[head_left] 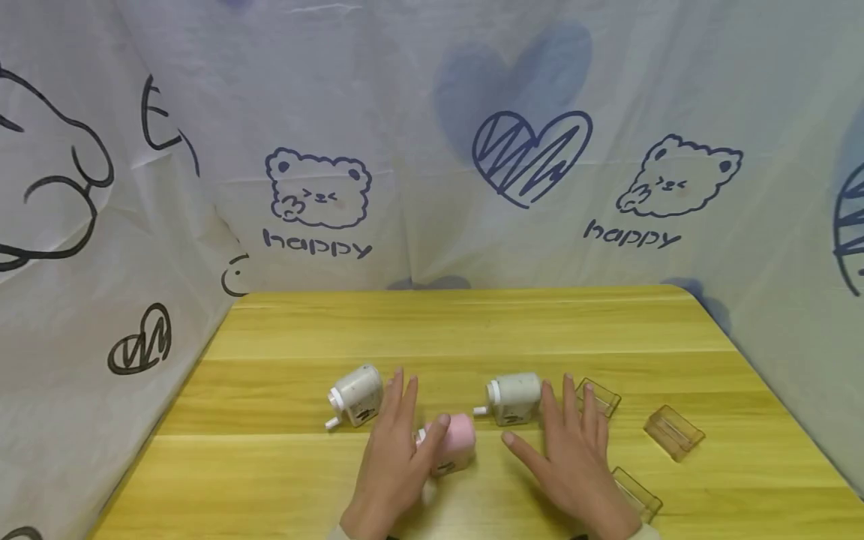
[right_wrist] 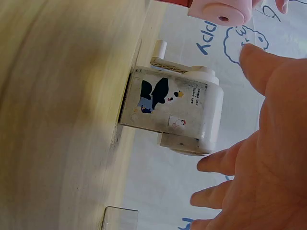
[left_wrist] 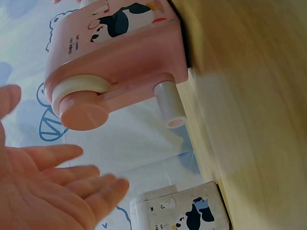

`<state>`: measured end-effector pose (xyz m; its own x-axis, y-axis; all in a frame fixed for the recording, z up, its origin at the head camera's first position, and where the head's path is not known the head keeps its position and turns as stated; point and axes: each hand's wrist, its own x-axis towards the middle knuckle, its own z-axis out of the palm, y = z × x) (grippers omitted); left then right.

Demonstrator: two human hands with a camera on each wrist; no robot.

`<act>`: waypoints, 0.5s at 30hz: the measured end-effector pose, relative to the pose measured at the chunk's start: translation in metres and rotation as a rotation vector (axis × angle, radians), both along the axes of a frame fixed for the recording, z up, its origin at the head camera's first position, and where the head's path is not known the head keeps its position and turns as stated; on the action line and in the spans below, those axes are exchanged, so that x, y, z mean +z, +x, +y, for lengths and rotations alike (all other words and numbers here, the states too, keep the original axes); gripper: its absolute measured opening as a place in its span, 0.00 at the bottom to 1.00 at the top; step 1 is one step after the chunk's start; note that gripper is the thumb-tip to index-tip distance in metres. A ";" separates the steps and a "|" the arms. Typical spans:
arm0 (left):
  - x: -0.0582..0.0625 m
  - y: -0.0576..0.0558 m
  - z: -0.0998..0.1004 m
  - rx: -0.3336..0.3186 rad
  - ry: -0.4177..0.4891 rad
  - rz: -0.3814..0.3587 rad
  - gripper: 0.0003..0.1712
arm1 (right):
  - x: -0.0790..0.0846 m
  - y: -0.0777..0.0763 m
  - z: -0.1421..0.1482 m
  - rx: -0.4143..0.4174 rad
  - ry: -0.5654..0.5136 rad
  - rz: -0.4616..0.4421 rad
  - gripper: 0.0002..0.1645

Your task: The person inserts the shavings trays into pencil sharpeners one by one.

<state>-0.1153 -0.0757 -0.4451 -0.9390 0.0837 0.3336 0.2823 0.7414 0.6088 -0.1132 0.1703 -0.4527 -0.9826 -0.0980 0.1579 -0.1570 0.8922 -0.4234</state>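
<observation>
A pink hand-crank pencil sharpener stands on the table between the two hands, its crank side toward the left hand. My left hand is beside it with fingers stretched out; the thumb overlaps the sharpener in the head view, but the left wrist view shows the palm apart from it. Beyond those fingertips stands a white crank sharpener. Another white sharpener with a panda picture is just left of my right hand, whose fingers are spread and hold nothing. In the right wrist view its fingertips are close to that sharpener.
Three see-through brown trays lie to the right: one tray behind the right fingers, one tray farther right, and one tray beside the right wrist. A printed cloth hangs behind and beside the wooden table.
</observation>
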 end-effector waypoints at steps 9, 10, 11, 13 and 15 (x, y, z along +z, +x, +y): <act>0.000 0.001 0.000 -0.070 0.075 0.012 0.46 | 0.003 -0.002 0.005 0.010 -0.028 0.014 0.58; 0.000 0.002 -0.001 -0.084 0.075 0.001 0.47 | 0.003 -0.002 0.006 0.008 -0.029 0.012 0.59; -0.001 0.002 -0.001 -0.098 0.074 -0.013 0.47 | 0.003 -0.003 0.007 0.007 -0.029 0.013 0.59; -0.002 0.002 -0.002 -0.129 0.066 -0.034 0.48 | 0.004 -0.004 0.010 0.003 -0.027 0.014 0.59; -0.002 0.003 -0.004 -0.155 0.056 -0.049 0.48 | 0.005 -0.005 0.013 -0.002 -0.024 0.013 0.59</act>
<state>-0.1127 -0.0792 -0.4471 -0.9316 0.2117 0.2956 0.3596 0.6560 0.6636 -0.1182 0.1830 -0.4478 -0.9806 -0.0920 0.1732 -0.1610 0.8820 -0.4429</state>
